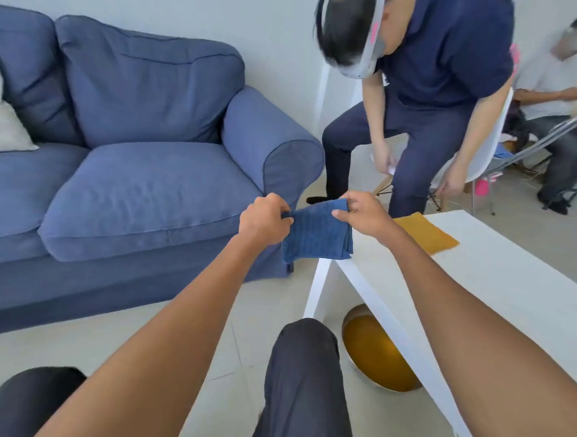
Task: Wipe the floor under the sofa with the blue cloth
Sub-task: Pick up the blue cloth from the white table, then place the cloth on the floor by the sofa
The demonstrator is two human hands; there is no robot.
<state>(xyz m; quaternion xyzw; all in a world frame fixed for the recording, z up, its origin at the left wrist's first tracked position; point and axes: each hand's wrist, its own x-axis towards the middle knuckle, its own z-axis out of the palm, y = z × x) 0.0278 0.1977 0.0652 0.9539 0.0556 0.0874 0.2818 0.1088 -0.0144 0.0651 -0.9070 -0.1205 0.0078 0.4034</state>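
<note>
A dark blue cloth (316,235) hangs folded in the air over the corner of the white table (497,289). My left hand (263,220) pinches its upper left edge and my right hand (364,214) pinches its upper right edge. The blue sofa (142,177) stands to the left, its skirt reaching down to the pale tiled floor (208,317). The floor under the sofa is hidden by the skirt. My knees in dark trousers show at the bottom of the view.
A yellow cloth (426,234) lies on the table's far end. A gold bowl (377,353) sits on the floor under the table. A person in navy clothes (430,92) bends from a white chair just past the sofa arm. Another seated person (567,109) is at far right.
</note>
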